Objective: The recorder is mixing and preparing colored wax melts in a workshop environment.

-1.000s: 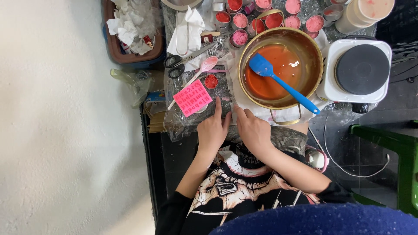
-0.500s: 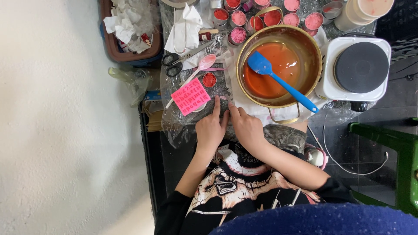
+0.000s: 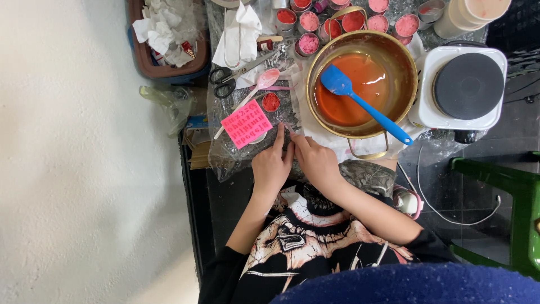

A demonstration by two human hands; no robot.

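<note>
Both hands are pressing side by side on the clear plastic sheet (image 3: pixel 225 160) covering the counter. Left hand (image 3: pixel 271 164) and right hand (image 3: pixel 316 162) are lying with fingers extended, gripping nothing, forefingers nearly meeting near a pink letter mould (image 3: pixel 247 124), below the brass pot (image 3: pixel 405 73) holding a blue spatula (image 3: pixel 365 110).
</note>
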